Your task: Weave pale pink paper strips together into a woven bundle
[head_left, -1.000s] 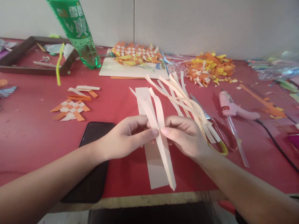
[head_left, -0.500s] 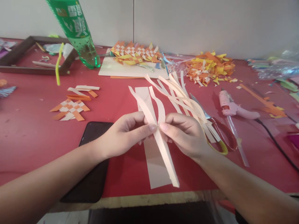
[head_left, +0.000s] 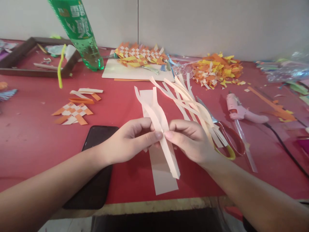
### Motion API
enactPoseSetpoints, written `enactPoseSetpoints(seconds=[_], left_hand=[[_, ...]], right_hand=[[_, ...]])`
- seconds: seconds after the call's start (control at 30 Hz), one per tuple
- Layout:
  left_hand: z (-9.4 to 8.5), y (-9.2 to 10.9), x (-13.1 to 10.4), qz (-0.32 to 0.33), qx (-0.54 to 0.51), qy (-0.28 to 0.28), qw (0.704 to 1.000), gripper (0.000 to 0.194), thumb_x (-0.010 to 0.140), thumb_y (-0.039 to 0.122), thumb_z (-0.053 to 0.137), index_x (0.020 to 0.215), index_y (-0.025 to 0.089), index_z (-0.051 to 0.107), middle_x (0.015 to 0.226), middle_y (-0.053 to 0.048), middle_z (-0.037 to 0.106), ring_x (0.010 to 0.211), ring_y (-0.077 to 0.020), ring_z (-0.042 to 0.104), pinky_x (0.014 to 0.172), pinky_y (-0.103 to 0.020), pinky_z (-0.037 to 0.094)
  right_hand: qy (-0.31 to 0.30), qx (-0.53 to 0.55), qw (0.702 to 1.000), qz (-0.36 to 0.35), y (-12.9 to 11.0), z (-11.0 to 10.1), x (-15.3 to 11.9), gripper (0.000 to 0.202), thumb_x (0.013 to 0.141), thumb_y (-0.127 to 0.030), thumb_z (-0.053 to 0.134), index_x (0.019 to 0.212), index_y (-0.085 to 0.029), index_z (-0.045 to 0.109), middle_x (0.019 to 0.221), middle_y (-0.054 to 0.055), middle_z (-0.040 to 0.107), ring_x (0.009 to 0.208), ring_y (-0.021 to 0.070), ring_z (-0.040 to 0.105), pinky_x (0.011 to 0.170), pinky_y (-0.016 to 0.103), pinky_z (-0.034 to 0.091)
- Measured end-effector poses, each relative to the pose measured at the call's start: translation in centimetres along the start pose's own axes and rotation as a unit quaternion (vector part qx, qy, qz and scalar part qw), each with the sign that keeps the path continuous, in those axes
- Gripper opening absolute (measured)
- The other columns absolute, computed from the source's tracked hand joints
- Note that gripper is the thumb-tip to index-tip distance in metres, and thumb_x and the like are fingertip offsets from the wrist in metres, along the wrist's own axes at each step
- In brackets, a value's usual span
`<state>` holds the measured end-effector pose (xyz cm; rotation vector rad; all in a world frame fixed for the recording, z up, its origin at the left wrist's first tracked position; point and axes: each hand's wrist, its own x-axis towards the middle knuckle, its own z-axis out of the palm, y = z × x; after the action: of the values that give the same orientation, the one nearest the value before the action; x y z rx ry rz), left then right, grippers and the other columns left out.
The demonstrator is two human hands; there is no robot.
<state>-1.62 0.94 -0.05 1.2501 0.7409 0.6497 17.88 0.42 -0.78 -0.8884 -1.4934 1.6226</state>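
Note:
My left hand [head_left: 138, 138] and my right hand [head_left: 187, 137] meet over the table, each pinching a pale paper strip [head_left: 167, 151]. Above my thumbs the strip parts into two curling lengths; below them it runs together toward the table's front. Beneath it lies a wider flat piece of pale paper [head_left: 163, 180]. A bunch of loose pale paper strips [head_left: 190, 100] rests just beyond my right hand, partly over a pair of scissors [head_left: 230, 151]. Close to my left forearm is a black phone [head_left: 96, 180], partly covered by the arm.
A green bottle [head_left: 79, 38] and a dark frame [head_left: 21, 72] stand at the back left. Woven orange-and-white paper fish [head_left: 73, 112] lie at left, more on a white board [head_left: 111, 71]. Folded paper pieces [head_left: 217, 69] and a pink glue gun [head_left: 238, 109] with a cord are at right.
The parting between the two lengths has shifted slightly toward my thumbs, and the strip's lower end has drawn up and a little left. Both hands stay nearly in place.

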Motion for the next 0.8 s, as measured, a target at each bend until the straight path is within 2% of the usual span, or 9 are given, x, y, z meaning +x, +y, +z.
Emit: enactPoseSetpoints(seconds=[0.1,0.27,0.5,0.7,0.8], left_hand=[[0.03,0.05,0.1,-0.003,0.005,0.011,1.0,0.017,0.092,0.023,0.057,0.079,0.013,0.059,0.068,0.004,0.054,0.055,-0.0034,0.047,0.051,-0.015,0.038],[0.04,0.08,0.26,-0.002,0.003,0.027,1.0,0.017,0.092,0.024,0.057,0.079,0.012,0.06,0.067,0.004,0.054,0.054,-0.0034,0.046,0.05,-0.015,0.038],[0.08,0.23,0.16,-0.006,0.003,0.045,0.999,0.017,0.093,0.023,0.055,0.08,0.013,0.06,0.068,0.004,0.056,0.051,-0.0024,0.046,0.047,-0.014,0.037],[0.35,0.43,-0.07,-0.007,0.013,-0.005,1.0,0.023,0.095,0.029,0.054,0.079,0.014,0.062,0.064,0.005,0.055,0.052,-0.0031,0.045,0.048,-0.015,0.036],[0.42,0.31,-0.24,-0.012,0.023,0.001,1.0,0.023,0.093,0.03,0.057,0.077,0.014,0.06,0.062,0.006,0.053,0.053,-0.0039,0.045,0.049,-0.016,0.036]], right_hand=[[0.004,-0.011,1.0,-0.02,-0.25,0.18,0.12,0.021,0.091,-0.017,0.06,0.07,-0.017,0.061,0.065,-0.002,0.064,0.061,0.0092,0.058,0.054,0.021,0.042],[0.014,-0.037,0.998,-0.043,-0.13,0.29,0.26,0.023,0.092,-0.019,0.059,0.069,-0.017,0.06,0.061,-0.004,0.057,0.052,0.0059,0.046,0.048,0.02,0.034],[0.034,-0.067,0.996,-0.042,-0.08,0.09,0.22,0.026,0.094,-0.022,0.057,0.068,-0.017,0.058,0.058,-0.005,0.05,0.052,0.0059,0.045,0.048,0.021,0.034],[0.044,-0.06,0.997,-0.013,0.18,0.02,0.24,0.024,0.094,-0.027,0.059,0.072,-0.017,0.059,0.063,-0.003,0.055,0.053,0.0072,0.048,0.049,0.022,0.037],[0.024,-0.029,0.999,0.007,0.35,-0.03,0.18,0.026,0.095,-0.03,0.057,0.072,-0.017,0.058,0.064,-0.002,0.055,0.056,0.0083,0.05,0.051,0.023,0.039]])
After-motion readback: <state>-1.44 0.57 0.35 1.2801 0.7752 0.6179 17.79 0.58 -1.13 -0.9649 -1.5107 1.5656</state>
